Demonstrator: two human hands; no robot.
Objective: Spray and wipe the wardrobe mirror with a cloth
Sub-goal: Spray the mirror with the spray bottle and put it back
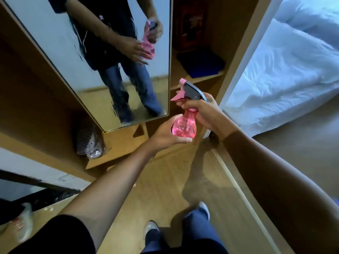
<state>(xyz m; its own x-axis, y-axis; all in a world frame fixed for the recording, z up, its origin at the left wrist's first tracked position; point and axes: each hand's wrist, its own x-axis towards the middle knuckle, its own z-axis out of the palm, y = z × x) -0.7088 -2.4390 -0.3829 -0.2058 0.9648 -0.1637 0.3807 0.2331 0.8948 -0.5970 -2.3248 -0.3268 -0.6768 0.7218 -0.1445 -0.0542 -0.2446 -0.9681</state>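
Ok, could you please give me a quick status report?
Right hand grips bottle neck, left hand cups its base. Mirror already streaked wet. No cloth in view. Nothing blocking.

Head view, looking down, close to hands

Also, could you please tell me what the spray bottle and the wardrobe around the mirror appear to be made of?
The spray bottle looks like translucent pink plastic: light glows through its glossy body, and its head is opaque grey with a pink trigger. The wardrobe looks like smooth tan wood or laminate board; which, I cannot tell. The mirror is reflective glass, streaked with wet runs.
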